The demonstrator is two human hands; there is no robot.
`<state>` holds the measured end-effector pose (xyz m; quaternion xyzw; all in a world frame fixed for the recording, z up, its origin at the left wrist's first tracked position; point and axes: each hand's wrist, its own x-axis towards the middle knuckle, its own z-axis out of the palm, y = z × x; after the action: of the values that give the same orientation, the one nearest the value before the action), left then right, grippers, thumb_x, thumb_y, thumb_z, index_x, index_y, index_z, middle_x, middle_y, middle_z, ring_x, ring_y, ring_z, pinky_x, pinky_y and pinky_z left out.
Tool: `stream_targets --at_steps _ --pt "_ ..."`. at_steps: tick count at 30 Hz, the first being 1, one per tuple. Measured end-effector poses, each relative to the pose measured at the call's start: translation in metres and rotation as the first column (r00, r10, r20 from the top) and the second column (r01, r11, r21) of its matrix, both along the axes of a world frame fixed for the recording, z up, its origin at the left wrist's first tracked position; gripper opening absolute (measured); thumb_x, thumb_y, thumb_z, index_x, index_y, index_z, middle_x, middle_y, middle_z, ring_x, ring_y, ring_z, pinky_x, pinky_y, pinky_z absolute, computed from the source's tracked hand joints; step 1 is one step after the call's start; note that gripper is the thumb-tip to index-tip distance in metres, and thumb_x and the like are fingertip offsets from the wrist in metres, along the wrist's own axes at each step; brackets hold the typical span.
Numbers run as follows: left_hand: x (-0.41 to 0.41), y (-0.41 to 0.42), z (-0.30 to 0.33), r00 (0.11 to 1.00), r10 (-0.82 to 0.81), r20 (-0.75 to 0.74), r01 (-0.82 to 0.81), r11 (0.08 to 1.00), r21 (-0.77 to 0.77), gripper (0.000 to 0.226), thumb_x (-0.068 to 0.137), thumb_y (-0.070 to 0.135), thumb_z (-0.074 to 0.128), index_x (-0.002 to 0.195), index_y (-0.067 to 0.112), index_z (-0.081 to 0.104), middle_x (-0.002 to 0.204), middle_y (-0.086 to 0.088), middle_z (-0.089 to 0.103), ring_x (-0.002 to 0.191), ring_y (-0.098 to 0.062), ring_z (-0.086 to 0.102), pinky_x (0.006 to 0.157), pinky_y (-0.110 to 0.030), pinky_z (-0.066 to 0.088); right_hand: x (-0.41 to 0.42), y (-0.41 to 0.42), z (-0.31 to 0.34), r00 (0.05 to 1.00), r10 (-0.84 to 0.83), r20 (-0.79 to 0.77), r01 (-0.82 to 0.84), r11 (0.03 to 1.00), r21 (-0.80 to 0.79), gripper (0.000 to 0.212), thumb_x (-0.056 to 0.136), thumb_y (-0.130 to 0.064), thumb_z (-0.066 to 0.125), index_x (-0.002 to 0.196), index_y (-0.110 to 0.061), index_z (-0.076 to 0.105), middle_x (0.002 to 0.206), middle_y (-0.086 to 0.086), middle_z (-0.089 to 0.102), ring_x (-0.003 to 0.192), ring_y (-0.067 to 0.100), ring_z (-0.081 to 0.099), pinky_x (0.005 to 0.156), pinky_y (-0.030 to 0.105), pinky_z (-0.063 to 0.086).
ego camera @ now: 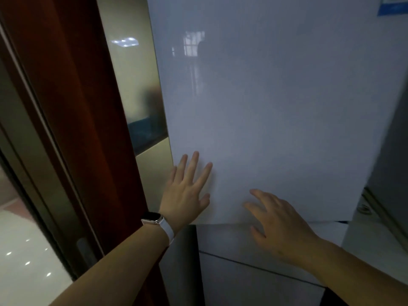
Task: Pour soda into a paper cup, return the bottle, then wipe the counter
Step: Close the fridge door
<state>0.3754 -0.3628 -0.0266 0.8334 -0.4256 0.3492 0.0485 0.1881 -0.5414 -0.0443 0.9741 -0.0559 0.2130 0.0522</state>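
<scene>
A tall, glossy white refrigerator door (265, 107) fills most of the view, standing slightly ajar at its right edge, where a grey cabinet body (388, 173) shows. Below its bottom edge sits a second white lower door panel (254, 283). To the left rise a dark red-brown wooden door frame (72, 107) and a frosted glass panel (136, 85). The left hand (187, 191), a white-strapped wristwatch (159, 224) on its wrist, lies flat and empty near the door's lower left corner, fingers spread. The right hand (280, 226) is also open and empty, fingers loosely curled at the bottom edge; contact is unclear. The soda bottle, paper cup and desk are out of view. Judging by this, an uneven push could leave the door unsealed or jolt anything shelved inside.
</scene>
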Motion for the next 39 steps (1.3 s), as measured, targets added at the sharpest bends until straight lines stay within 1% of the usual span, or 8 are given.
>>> stream_targets --at_steps 8,10,12,16,22,28,35,39 --pt "0.048 -0.063 -0.003 0.996 -0.073 0.052 0.074 0.997 -0.015 0.097 0.072 0.052 0.077 0.151 0.022 0.03 0.159 -0.021 0.021 0.142 -0.048 0.023 0.108 -0.063 0.03 0.008 -0.027 0.0 0.994 -0.092 -0.055 0.095 0.993 0.064 0.053 0.073 -0.046 0.047 0.119 -0.024 0.06 0.133 0.01 0.056 0.11 0.027 0.061 0.083 0.037 0.053" --pt "0.057 -0.075 -0.013 0.994 -0.085 0.064 0.088 0.995 -0.047 0.097 0.07 0.051 0.078 0.151 0.022 0.033 0.158 -0.02 0.02 0.142 -0.049 0.019 0.108 -0.066 0.026 0.008 -0.038 0.0 0.989 -0.12 -0.092 0.127 0.988 0.084 0.056 0.078 -0.048 0.044 0.129 -0.026 0.053 0.143 0.007 0.046 0.12 0.025 0.052 0.094 0.035 0.044" --pt "0.064 -0.082 -0.022 0.991 -0.104 0.079 0.111 0.99 -0.092 0.095 0.07 0.051 0.077 0.151 0.022 0.036 0.158 -0.019 0.019 0.143 -0.048 0.015 0.11 -0.067 0.019 0.009 -0.048 0.002 0.982 -0.143 -0.121 0.158 0.98 0.123 0.063 0.083 -0.052 0.031 0.142 -0.028 0.04 0.156 0.002 0.026 0.135 0.022 0.034 0.105 0.031 0.025" --pt "0.079 -0.09 -0.027 0.981 -0.156 0.118 0.171 0.976 -0.132 0.093 0.071 0.049 0.076 0.15 0.021 0.038 0.158 -0.018 0.019 0.144 -0.047 0.015 0.11 -0.067 0.017 0.018 -0.054 0.005 0.974 -0.165 -0.156 0.187 0.973 0.135 0.077 0.079 -0.058 0.012 0.151 -0.032 0.022 0.161 -0.004 0.004 0.144 0.016 0.012 0.109 0.024 0.007" --pt "0.108 -0.106 -0.023 0.975 -0.201 0.093 0.211 0.971 -0.112 0.095 0.07 0.048 0.079 0.151 0.02 0.036 0.158 -0.018 0.019 0.143 -0.047 0.017 0.109 -0.066 0.022 0.042 -0.048 -0.002 0.966 -0.194 -0.174 0.218 0.966 0.137 0.066 0.087 -0.055 0.025 0.149 -0.032 0.028 0.16 -0.003 0.01 0.143 0.016 0.016 0.108 0.025 0.009" --pt "0.126 -0.139 -0.023 0.965 -0.247 -0.085 0.237 0.965 -0.111 0.105 0.068 0.041 0.084 0.153 0.019 0.028 0.161 -0.02 0.016 0.144 -0.049 0.015 0.108 -0.065 0.032 0.052 -0.045 0.0 0.93 -0.341 -0.138 0.359 0.923 0.14 0.053 0.081 -0.045 0.045 0.128 -0.024 0.055 0.14 0.007 0.05 0.118 0.022 0.054 0.089 0.031 0.039" --pt "0.127 -0.158 -0.04 0.959 -0.265 -0.103 0.244 0.953 -0.178 0.103 0.072 0.03 0.08 0.155 0.019 0.022 0.162 -0.019 0.012 0.146 -0.05 0.007 0.11 -0.067 0.023 0.057 -0.046 -0.013 0.888 -0.442 -0.13 0.46 0.866 0.197 0.057 0.086 -0.044 0.046 0.138 -0.023 0.048 0.152 0.005 0.033 0.131 0.023 0.04 0.099 0.037 0.037" --pt "0.11 -0.164 -0.056 0.926 -0.365 -0.094 0.349 0.925 -0.151 0.091 0.068 0.02 0.076 0.149 0.023 0.037 0.161 -0.017 0.021 0.145 -0.048 0.015 0.111 -0.064 0.025 0.051 -0.035 -0.022 0.857 -0.49 -0.158 0.514 0.832 0.21 0.055 0.089 -0.042 0.051 0.141 -0.024 0.045 0.154 0.005 0.029 0.134 0.024 0.037 0.102 0.036 0.034"
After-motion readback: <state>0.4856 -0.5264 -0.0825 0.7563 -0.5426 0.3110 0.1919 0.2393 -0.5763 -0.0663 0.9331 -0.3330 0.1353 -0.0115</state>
